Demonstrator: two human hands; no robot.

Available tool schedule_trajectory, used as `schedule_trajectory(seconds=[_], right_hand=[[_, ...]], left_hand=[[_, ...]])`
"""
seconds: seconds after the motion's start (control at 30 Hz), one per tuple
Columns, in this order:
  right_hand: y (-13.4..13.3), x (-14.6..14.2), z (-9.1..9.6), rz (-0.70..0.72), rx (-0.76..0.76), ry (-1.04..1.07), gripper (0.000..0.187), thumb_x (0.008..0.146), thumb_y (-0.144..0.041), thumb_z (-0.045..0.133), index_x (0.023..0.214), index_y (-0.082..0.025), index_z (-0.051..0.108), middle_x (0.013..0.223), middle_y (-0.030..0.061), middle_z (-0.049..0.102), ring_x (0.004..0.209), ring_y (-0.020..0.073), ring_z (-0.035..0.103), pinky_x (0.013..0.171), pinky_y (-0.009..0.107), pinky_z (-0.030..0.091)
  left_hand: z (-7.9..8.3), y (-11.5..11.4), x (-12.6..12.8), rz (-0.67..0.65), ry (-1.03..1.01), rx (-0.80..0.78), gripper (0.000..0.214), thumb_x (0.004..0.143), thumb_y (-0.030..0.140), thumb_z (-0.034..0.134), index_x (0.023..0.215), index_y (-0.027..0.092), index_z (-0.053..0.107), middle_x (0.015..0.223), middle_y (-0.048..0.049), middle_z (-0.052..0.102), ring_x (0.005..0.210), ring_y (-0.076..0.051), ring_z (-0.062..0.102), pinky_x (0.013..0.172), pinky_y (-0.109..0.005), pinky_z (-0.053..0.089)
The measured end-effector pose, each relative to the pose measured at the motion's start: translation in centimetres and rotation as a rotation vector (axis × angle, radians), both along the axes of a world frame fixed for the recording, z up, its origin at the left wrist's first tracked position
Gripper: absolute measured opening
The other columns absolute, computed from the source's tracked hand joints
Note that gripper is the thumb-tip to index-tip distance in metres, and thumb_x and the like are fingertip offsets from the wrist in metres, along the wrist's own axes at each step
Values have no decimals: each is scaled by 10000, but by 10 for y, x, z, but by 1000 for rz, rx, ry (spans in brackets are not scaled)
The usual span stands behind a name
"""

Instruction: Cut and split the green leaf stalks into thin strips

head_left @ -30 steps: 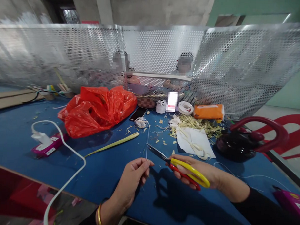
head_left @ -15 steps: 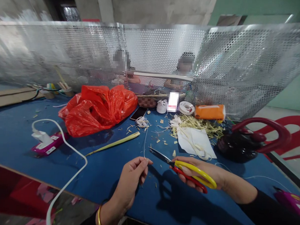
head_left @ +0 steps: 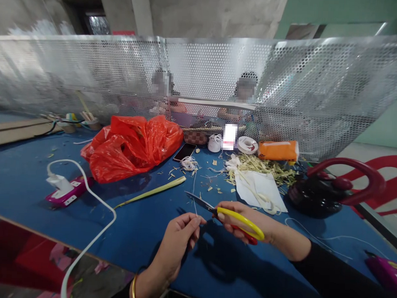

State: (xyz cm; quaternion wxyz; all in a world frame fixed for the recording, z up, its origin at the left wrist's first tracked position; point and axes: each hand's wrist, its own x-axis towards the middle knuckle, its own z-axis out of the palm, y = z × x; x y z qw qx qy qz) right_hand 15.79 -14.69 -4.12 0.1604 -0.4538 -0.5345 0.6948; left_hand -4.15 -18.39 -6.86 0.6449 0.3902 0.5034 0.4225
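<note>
My left hand pinches the near end of a thin white string between thumb and forefinger. The string runs away from me to a loose white bundle on the blue table. In my right hand are scissors with one yellow and one red handle. Their dark blades point left and lie across the string just beyond my left fingertips; whether they touch it I cannot tell. Left of the string lies a long pale green stalk.
A red plastic bag, a phone and a ribbon spool lie farther back. Dry plant shreds and white paper are to the right, beside a dark kettle. A white cable crosses the left side. Two people sit behind the perforated screen.
My right hand has moved left with the scissors, bringing the blades from beside the string to across it. My left hand keeps its pinch and has shifted slightly right and down in view.
</note>
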Motion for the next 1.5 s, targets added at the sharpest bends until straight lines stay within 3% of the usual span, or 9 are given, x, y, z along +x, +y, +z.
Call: schedule_trajectory(seconds=[0.17,0.33,0.47,0.57,0.67,0.73,0.9,1.17,1.5], right_hand=[[1,-2,-4,-34,177,-142,304,782,-477,620,896,-226,491,534,-100,421,355,48,337,347,177,295],[-7,7,-21,-144,754,-606,264,772,-327,602,1014,-228,571,624,-25,570,568,148,528,528,248,350],[-19,16,-35,-103,909,-864,466,756,-230,568,1214,-171,502,853,89,675,741,245,631,612,312,423],[-25,20,-32,-60,997,-832,391,804,-205,530,1192,-158,545,1012,140,647,884,266,629,711,354,461],[-24,26,-16,-135,992,-691,219,891,-239,450,968,-193,650,966,97,642,828,214,624,721,335,470],[-21,31,-5,-320,973,-511,249,916,-281,425,946,-206,661,958,79,648,856,201,616,759,328,474],[-12,34,1,-616,849,-127,187,781,-316,615,908,-204,695,917,55,675,843,203,613,771,321,477],[-1,30,-24,-841,606,46,128,694,-270,665,636,-157,671,495,-35,541,487,105,463,495,230,389],[3,35,-27,-861,507,125,63,611,-187,695,673,-177,698,557,-28,648,539,131,591,566,247,462]], left_hand=[[3,-1,1,-10,0,-11,277,736,414,659,736,138,650,519,60,433,412,-31,315,410,-167,209],[12,2,3,-91,51,40,289,746,440,638,737,152,664,504,55,436,405,-43,305,408,-182,196],[30,12,9,-245,203,191,242,799,381,579,743,171,685,509,40,471,415,-64,313,425,-202,209],[45,22,23,-330,326,419,204,798,294,573,674,179,685,529,25,495,506,-95,403,506,-207,299],[54,34,42,-379,388,565,188,802,253,547,670,193,666,586,19,539,585,-118,454,578,-216,341],[56,43,57,-406,426,653,208,812,238,512,660,196,648,603,20,546,604,-125,460,583,-220,329],[45,58,85,-481,599,784,241,773,207,491,552,187,585,540,22,491,555,-127,411,528,-234,246],[16,76,92,-576,522,582,285,778,319,507,541,165,543,514,44,422,538,-110,389,534,-224,265],[12,83,87,-556,407,423,234,741,351,538,625,157,598,553,35,513,566,-117,451,570,-229,335]])
